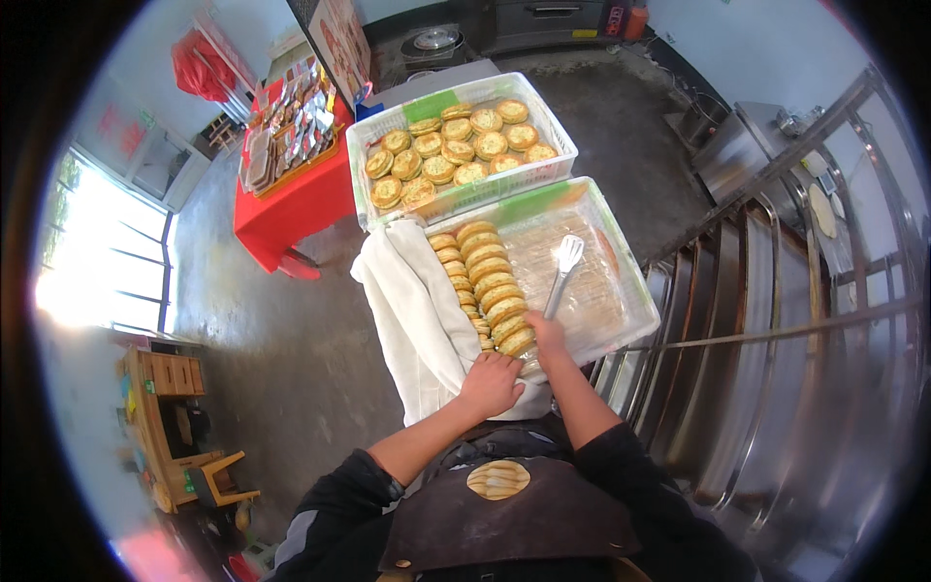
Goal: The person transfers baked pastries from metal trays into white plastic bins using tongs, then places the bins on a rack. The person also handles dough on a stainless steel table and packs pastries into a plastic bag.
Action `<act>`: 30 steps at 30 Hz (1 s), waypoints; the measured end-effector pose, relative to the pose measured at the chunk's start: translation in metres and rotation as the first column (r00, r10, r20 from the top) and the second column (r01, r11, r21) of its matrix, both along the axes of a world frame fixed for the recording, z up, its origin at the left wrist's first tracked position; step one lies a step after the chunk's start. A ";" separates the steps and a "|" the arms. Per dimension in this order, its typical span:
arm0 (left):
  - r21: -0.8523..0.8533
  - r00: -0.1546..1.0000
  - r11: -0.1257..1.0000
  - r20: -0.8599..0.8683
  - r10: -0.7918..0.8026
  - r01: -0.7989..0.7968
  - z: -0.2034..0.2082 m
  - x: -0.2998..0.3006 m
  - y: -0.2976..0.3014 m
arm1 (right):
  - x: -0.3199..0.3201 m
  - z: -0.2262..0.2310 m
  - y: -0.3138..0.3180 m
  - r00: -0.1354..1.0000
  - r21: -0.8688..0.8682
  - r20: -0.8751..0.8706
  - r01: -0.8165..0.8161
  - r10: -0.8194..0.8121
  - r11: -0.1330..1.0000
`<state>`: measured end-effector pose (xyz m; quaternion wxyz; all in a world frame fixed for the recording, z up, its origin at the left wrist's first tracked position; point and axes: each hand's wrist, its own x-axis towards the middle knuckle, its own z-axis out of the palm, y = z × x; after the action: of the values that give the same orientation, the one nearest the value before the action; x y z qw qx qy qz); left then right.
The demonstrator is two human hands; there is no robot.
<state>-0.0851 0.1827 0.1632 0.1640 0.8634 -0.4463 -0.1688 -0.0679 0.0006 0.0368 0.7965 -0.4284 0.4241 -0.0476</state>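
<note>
Right hand (546, 335) grips metal tongs (562, 272) over the near crate (635, 301); left hand (492, 383) rests closed on its cloth (417, 310). The stacked pastries (490, 281) inside look crumbly; lift them by their edges

Metal tongs (561, 272) lie angled over golden round pastries (490, 281) stacked on edge in rows.

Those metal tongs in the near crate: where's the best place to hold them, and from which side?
Probably the handle end of the tongs, where the right hand grips them now, coming from the near rim of the near crate. The slim arms run away from the person, leaving the flat head free over the bare liner beside the stacked round pastries.
</note>
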 end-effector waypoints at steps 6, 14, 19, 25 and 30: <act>-0.004 0.998 0.999 0.060 -0.033 0.034 0.012 -0.006 0.007 | -0.031 0.080 0.014 0.988 -0.776 -0.152 -0.120 0.001 0.619; -0.418 0.998 0.908 0.067 -0.015 0.041 0.042 -0.068 0.039 | -0.161 0.171 0.077 0.941 -0.648 0.332 0.185 0.056 0.739; -0.500 0.978 0.847 0.006 -0.208 0.183 0.005 -0.128 0.086 | -0.259 0.192 0.087 0.965 -0.766 -0.103 -0.232 0.241 0.600; 0.084 0.951 0.968 -0.226 -0.212 0.236 -0.095 -0.199 0.123 | -0.442 0.171 0.037 0.828 -0.772 -0.335 -0.515 0.450 0.372; 0.523 0.908 0.774 -0.388 -0.157 0.357 -0.150 -0.277 0.072 | -0.659 0.092 -0.031 0.836 -0.772 -0.475 -0.546 0.276 0.326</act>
<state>-0.3616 0.2546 0.0135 -0.0627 0.7616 -0.4552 -0.4570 -0.7270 -0.0302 0.1285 0.3740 -0.8742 0.3097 0.0000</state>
